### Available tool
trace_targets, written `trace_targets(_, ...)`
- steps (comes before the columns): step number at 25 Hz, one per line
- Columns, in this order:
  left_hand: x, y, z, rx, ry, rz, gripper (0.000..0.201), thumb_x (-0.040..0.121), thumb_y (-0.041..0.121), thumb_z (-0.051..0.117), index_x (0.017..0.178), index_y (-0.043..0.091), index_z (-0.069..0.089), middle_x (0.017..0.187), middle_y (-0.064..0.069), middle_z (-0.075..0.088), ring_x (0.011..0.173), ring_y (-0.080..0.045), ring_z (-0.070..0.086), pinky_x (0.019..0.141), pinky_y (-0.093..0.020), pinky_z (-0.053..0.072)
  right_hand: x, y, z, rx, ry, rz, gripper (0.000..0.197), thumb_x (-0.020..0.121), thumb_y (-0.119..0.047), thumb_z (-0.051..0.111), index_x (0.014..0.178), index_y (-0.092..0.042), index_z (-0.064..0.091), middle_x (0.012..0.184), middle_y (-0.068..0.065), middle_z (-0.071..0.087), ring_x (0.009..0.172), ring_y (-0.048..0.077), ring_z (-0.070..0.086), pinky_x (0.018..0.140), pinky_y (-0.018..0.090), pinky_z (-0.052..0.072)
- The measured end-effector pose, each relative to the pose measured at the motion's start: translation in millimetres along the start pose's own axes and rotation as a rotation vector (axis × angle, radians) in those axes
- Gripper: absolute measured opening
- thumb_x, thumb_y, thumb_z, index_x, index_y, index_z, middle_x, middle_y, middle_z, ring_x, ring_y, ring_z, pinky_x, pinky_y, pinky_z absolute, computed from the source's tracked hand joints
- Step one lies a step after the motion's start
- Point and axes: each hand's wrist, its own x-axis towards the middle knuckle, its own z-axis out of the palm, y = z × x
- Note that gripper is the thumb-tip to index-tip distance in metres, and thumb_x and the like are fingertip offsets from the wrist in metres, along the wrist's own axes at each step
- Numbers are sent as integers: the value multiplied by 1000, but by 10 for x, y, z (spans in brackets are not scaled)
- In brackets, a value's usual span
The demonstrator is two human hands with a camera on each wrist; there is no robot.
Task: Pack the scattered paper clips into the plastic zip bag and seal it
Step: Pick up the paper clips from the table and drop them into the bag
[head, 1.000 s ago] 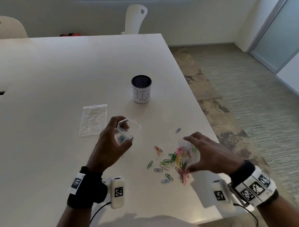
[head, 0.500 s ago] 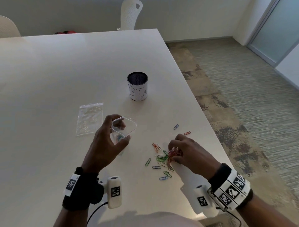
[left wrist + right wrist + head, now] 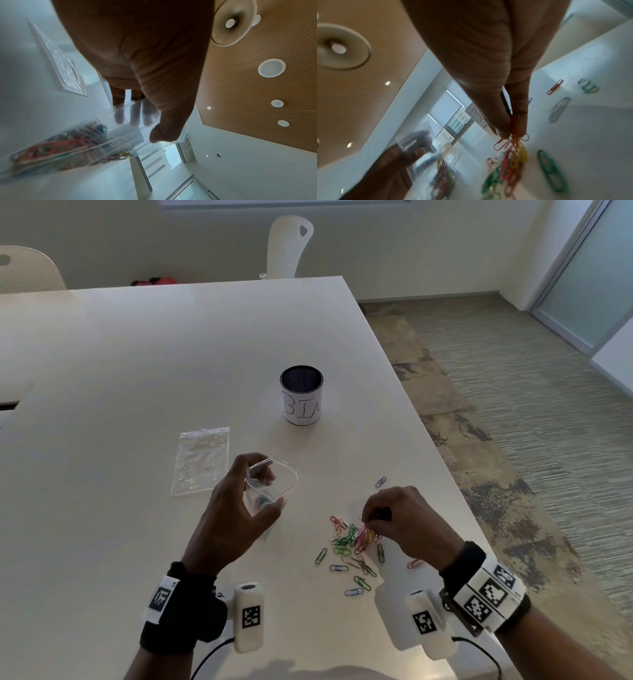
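While the left hand (image 3: 236,520) grips the zip bag (image 3: 270,487) upright with its mouth held open (some clips already inside), the right hand (image 3: 404,518) pinches a bunch of paper clips (image 3: 364,534) just above the pile on the table (image 3: 137,371). Best: lift clear, carry over the mouth, release low.
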Motion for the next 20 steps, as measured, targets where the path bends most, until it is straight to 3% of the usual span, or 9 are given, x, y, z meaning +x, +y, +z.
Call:
trace_targets(4,16,-9,14,16,-4,14,58,84,16,85,129,28,50,111,13,68,110,-8,68,93,-23,55,61,-171,-224,357,21,86,9,82,0,82,84,-9,79,78,5,79,74,16,78,75,24,63)
trace_targets(7,15,-2,24,20,0,13,59,84,16,84,129,31,48,112,13,67,110,-9,67,90,-16,53,126,-486,-390,528,22,15,7,83,-1,81,88,-5,79,81,10,80,78,25,78,77,27,62)
trace_targets(10,1,16,26,23,4,17,58,85,18,84,130,29,48,112,11,66,108,-7,66,85,-6,48,245,-857,-439,653,72,-84,8,83,1,81,90,-1,78,80,13,79,75,25,76,77,27,62)
trace_targets(13,-7,50,27,22,7,1,59,86,21,84,132,27,48,115,10,68,107,-3,66,84,-4,47,397,-1173,-308,565,151,-204,6,83,0,82,86,-4,79,76,8,79,73,23,77,74,27,63)
trace_targets(17,-19,82,29,-2,3,-42,62,85,19,84,134,29,47,126,11,68,108,1,67,82,-2,47,520,-1332,-46,266,185,-331,6,85,-1,78,83,-7,80,74,-6,76,65,-2,70,63,13,55)
trace_targets(20,-32,79,29,-18,12,-42,60,85,15,83,132,29,47,122,12,70,106,2,66,80,-3,47,540,-1368,37,185,159,-349,6,87,-6,78,90,-9,82,82,-4,79,64,-9,66,65,10,55)
